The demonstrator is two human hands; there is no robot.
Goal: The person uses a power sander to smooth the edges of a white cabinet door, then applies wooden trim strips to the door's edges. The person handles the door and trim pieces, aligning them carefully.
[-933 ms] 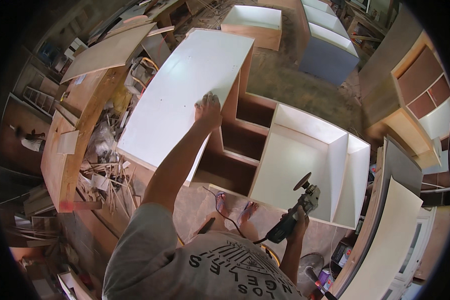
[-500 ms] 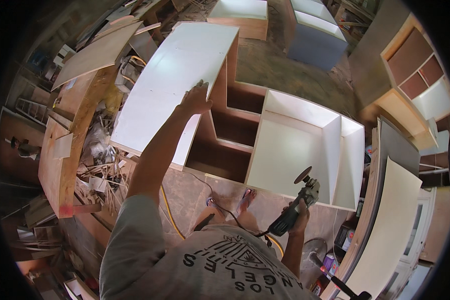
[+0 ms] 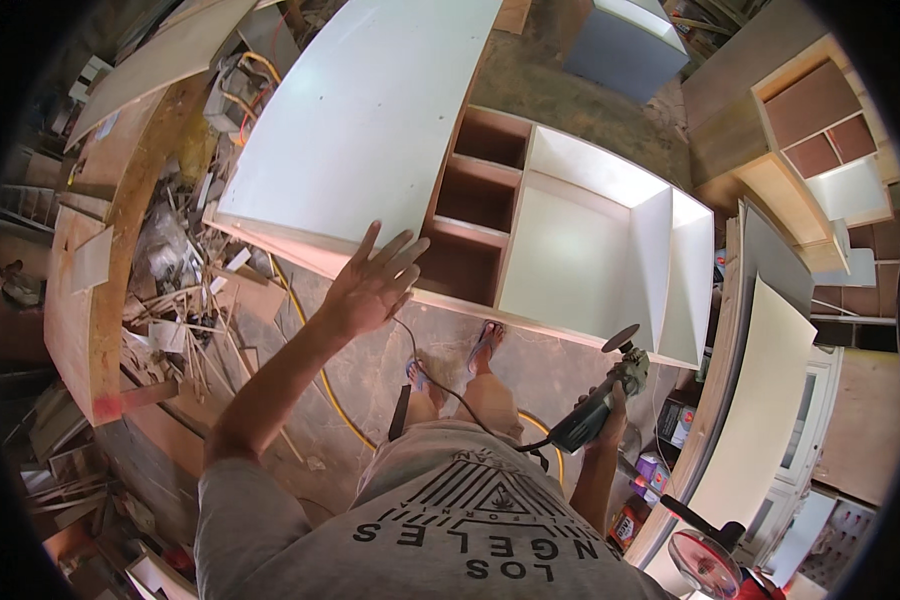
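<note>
My left hand [image 3: 372, 285] is open, fingers spread, at the near right corner of a large white panel [image 3: 355, 130]. Whether its fingertips touch the panel I cannot tell. My right hand [image 3: 610, 412] is wrapped round the body of an angle grinder [image 3: 582, 424] and holds it at my right side. The grinder's round disc [image 3: 620, 338] points up, near the front edge of a low cabinet [image 3: 570, 270] with a white interior and brown compartments [image 3: 473, 200]. A dark cord runs from the grinder past my waist.
Wood scraps and plastic [image 3: 175, 270] are heaped at the left beside a wooden bench [image 3: 95, 330]. A yellow cable [image 3: 318, 370] crosses the floor by my feet. Boards [image 3: 760, 370] lean at the right, with a red-rimmed fan [image 3: 705, 562] below. More cabinets [image 3: 625, 50] stand behind.
My left hand has come back toward me from the panel's right edge, and its fingers have spread. The panel hides more of the brown compartments. The grinder stays in my right hand; the view has shifted.
</note>
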